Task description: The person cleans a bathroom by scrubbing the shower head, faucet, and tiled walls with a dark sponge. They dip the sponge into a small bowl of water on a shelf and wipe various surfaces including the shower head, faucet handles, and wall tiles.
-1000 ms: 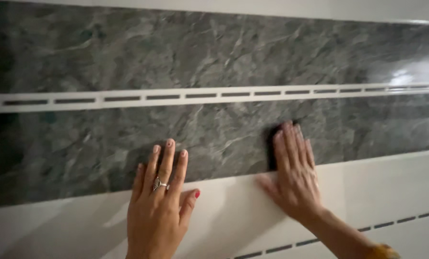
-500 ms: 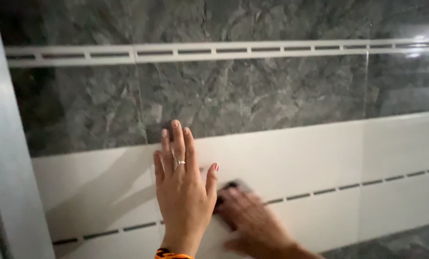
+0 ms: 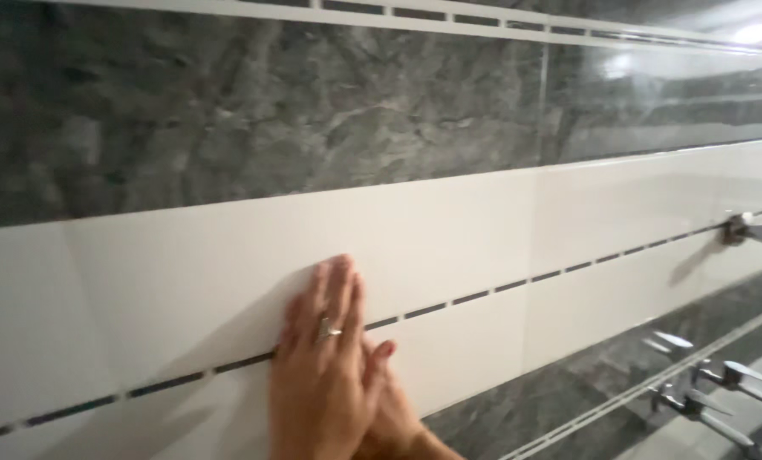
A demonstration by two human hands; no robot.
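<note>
My left hand (image 3: 320, 370), with a ring on one finger, lies flat and open against the white tiled wall (image 3: 449, 230), fingers pointing up, holding nothing. My right hand (image 3: 401, 416) sits just behind and below it against the same tile, mostly covered by the left hand. Its fingers are hidden, and so is the small dark pad it pressed to the wall a moment ago. A thin dark dashed strip (image 3: 483, 295) runs along the white tile right past both hands.
A band of grey marbled tile (image 3: 313, 111) runs above the white one. A chrome tap (image 3: 752, 230) sticks out of the wall at the right. Several more chrome tap handles (image 3: 713, 388) sit lower right, above a darker grey tile band.
The view swung right and down along the wall. Both hands dropped from the grey band onto the white tile, and the right hand with its dark pad slid under the left.
</note>
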